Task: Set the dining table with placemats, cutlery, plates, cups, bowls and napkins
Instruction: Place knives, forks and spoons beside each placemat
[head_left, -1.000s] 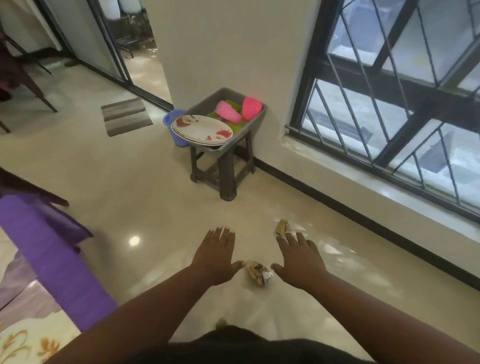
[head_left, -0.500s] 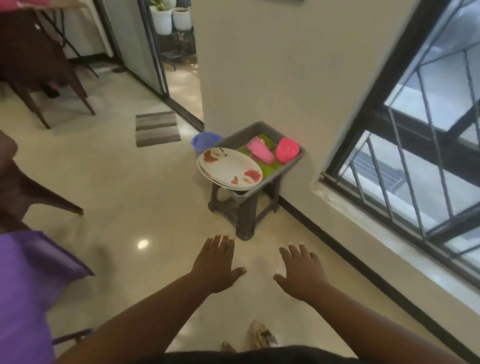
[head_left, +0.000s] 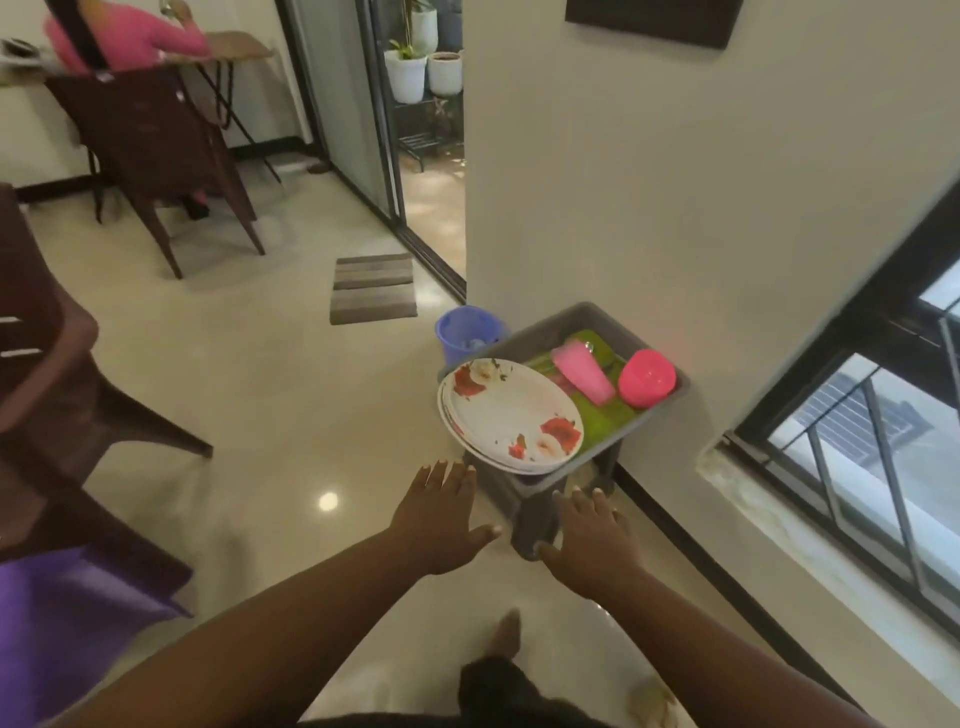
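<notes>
Reaching toward grey tray (head_left: 582, 319) on stool by wall; we hold nothing. Left hand (head_left: 441, 514) and right hand (head_left: 589, 540): fingers straight, slightly spread, both short of tray. Plate stack (head_left: 511, 408) overhangs tray's near edge; pink cup (head_left: 582, 371) lies tipped on its side, pink bowl (head_left: 647, 376) beside it. Green item beneath, possibly placemat; view soft. Risk, our judgement: one-sided lift slides stack off edge; knock to stool topples tray.
</notes>
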